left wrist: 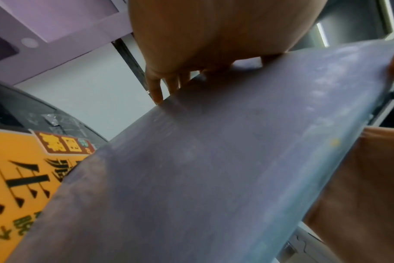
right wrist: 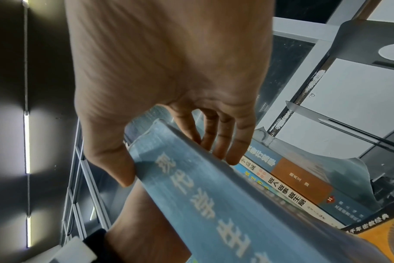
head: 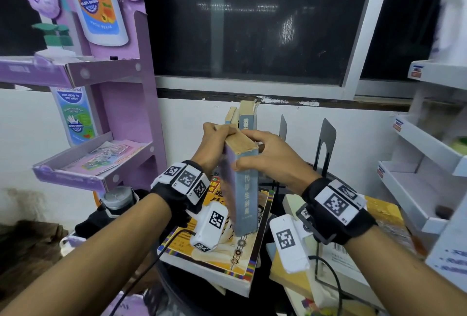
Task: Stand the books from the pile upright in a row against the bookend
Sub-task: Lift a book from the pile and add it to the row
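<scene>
A thick grey-blue book [head: 243, 190] [left wrist: 214, 169] [right wrist: 214, 204] stands upright, spine toward me, its lower end on the orange-covered book [head: 219, 247] [left wrist: 18, 178] topping the flat pile. My left hand [head: 214, 141] [left wrist: 182, 67] grips its upper left edge, fingers curled over the yellowed page tops. My right hand [head: 262, 153] [right wrist: 180, 160] grips it from the right, thumb on the spine and fingers on the far cover. Behind stand upright books [head: 242, 118] [right wrist: 288, 179]. A black bookend [head: 326, 143] stands to the right, a second black plate [head: 283, 128] beside the row.
A purple display rack [head: 106, 83] with shelves stands at the left, white shelf trays [head: 427, 164] at the right. More flat books [head: 336, 260] lie at lower right under the right wrist. A window and white wall close off the back.
</scene>
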`<state>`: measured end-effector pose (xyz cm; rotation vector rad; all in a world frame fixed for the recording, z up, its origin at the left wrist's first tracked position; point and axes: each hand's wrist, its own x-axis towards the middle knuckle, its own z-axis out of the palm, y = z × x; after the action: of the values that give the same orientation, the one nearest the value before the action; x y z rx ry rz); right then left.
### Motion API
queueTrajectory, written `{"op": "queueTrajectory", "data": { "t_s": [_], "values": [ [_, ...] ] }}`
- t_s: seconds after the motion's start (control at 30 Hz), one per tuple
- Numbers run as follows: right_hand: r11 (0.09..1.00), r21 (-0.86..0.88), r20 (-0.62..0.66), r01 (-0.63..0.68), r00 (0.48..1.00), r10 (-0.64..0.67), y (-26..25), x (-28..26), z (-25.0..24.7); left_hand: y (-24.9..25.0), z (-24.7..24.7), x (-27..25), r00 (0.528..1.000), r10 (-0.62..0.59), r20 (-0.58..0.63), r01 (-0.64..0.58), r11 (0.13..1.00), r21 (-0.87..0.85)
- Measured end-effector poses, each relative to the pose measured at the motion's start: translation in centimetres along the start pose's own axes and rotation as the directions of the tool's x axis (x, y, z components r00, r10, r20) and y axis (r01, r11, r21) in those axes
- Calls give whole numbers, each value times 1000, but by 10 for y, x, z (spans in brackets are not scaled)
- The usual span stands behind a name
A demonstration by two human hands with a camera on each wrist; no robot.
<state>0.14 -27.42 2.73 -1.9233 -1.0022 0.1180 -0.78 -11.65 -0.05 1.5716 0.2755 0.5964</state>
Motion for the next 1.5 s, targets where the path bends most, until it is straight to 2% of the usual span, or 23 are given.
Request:
{"op": "queueTrajectory", "data": {
  "t_s": [0.1,0.27,0.43,0.67,0.8,1.1,1.33,1.5],
  "values": [
    [999,-32,-30,-10,1000,9,-2,-1,-1,-4,2,-2,1000,-28,7,28,997,-76],
    [995,-94,-113,-34,993,23,-6,-6,-3,0,8,2,1000,-24,-12,22,996,-82],
    [979,-199,-104,-33,994,12,-10,-7,-3,-3,18,3,997,-36,-68,30,995,-91],
    [888,-457,-67,-49,998,21,-9,3,1,2,25,1,996,-31,-82,24,996,-84],
    [872,-480,-74,-99,995,72,-11,1,1,2,24,0,995,-75,-72,66,990,-123],
    [848,-519,-124,-109,991,51,-13,1,2,8,21,-5,996,-56,-67,55,998,-17],
    [876,-464,-175,-132,983,56,-6,-1,-7,12,27,-2,996,-83,21,84,996,-31],
    [886,-436,-233,-159,971,60,-6,-3,-28,26,30,0,981,-16,194,21,999,-26]
  ]
}}
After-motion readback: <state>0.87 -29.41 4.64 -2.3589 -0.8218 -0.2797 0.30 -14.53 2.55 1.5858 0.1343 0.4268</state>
